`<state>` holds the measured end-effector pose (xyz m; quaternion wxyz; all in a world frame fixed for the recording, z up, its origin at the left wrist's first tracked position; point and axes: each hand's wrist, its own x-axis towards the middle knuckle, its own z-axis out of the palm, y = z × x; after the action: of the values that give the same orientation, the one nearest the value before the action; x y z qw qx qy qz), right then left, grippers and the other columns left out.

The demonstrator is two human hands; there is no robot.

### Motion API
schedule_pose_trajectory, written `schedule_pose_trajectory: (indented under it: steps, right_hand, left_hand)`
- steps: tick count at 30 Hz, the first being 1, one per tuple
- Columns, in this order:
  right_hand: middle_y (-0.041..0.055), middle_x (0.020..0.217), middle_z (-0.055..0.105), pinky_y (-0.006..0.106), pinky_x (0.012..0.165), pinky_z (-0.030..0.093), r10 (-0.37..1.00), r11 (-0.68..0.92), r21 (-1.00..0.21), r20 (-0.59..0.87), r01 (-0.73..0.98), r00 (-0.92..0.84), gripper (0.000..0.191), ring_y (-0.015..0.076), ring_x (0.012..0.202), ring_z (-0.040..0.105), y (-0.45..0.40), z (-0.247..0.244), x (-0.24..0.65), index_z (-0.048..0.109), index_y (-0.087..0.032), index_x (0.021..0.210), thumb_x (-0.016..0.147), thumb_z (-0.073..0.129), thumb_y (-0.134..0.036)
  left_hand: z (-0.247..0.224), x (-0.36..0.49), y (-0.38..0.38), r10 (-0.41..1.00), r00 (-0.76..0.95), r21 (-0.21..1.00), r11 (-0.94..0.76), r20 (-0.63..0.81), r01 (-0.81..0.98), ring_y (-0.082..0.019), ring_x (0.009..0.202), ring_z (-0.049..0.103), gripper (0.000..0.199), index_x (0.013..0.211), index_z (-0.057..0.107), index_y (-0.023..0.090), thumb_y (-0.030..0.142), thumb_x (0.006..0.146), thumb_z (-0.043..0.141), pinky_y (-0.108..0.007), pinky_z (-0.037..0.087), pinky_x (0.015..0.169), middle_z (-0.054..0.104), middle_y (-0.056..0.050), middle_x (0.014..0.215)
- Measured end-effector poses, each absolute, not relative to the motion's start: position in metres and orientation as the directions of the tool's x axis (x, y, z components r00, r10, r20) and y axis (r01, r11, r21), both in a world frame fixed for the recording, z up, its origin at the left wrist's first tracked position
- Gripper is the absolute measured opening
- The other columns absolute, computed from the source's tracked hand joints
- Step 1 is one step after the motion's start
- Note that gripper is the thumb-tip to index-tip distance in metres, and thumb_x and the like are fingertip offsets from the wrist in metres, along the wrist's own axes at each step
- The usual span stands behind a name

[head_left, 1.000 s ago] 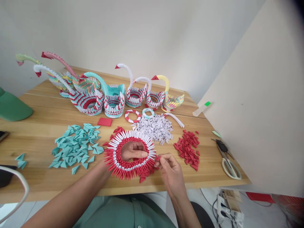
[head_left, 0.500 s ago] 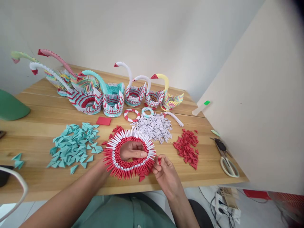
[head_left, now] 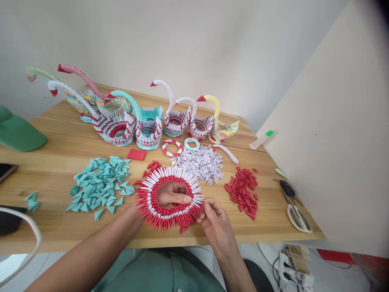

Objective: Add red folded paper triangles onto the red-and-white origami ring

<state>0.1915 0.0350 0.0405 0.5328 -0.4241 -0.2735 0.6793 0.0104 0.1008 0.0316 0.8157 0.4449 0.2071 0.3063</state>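
Observation:
A round ring of folded paper pieces (head_left: 164, 215), red and white with spiky edges, is held up over the front of the table. My left hand (head_left: 174, 194) grips it from behind and below, and its thumb shows through the central opening. At the ring's right edge, my right hand (head_left: 215, 217) pinches a small red paper piece (head_left: 201, 207) against the outer spikes. Part of a red pile lies hidden behind the ring. White paper pieces (head_left: 202, 162) are heaped just beyond it.
Teal pieces (head_left: 100, 184) lie left, red pieces (head_left: 243, 190) right. Paper swans (head_left: 148, 134) stand across the back. Two small rings (head_left: 172, 148), a red card (head_left: 136, 154), scissors (head_left: 298, 217), a phone (head_left: 6, 171) and a white cable (head_left: 35, 231) surround the work area.
My right hand has brought the red piece from just beside the ring to its right edge. The whole view has shifted slightly, with the table appearing further right.

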Motion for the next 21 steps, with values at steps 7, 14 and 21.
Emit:
schedule_pose_trajectory:
  steps: [7,14,21]
  right_hand:
    - [-0.0023,0.063,0.064,0.022,0.055,0.048,0.962,-0.26,-0.817,-0.268,-0.516,-0.06,0.023,0.01,0.056,0.057,0.033,0.037,0.193,0.072,-0.022,0.08,0.064,0.086,-0.029]
    - [-0.0023,0.059,0.065,0.02,0.055,0.048,0.967,-0.246,-0.818,-0.244,-0.521,-0.073,0.019,0.0088,0.054,0.058,0.034,0.034,0.195,0.073,-0.022,0.079,0.066,0.085,-0.029]
    - [-0.0035,0.057,0.061,0.021,0.054,0.05,0.941,-0.326,-0.751,-0.313,-0.575,-0.125,0.019,0.009,0.053,0.055,0.036,0.034,0.193,0.071,-0.022,0.075,0.065,0.085,-0.03]
  left_hand:
    - [0.025,0.012,0.103,0.714,0.697,0.882,0.372,-0.073,-0.288,-0.01,0.05,0.045,0.04,0.075,0.063,0.012,0.047,0.064,0.079,-0.024,0.033,0.05,0.056,0.0,0.057]
    - [0.015,0.016,0.103,0.727,0.684,0.882,0.363,-0.064,-0.302,-0.008,0.047,0.041,0.041,0.075,0.061,0.011,0.046,0.064,0.079,-0.024,0.029,0.048,0.053,0.001,0.056]
    - [0.015,0.015,0.104,0.749,0.659,0.889,0.343,-0.065,-0.303,-0.008,0.048,0.044,0.042,0.074,0.062,0.011,0.048,0.064,0.079,-0.024,0.031,0.047,0.054,0.001,0.054]
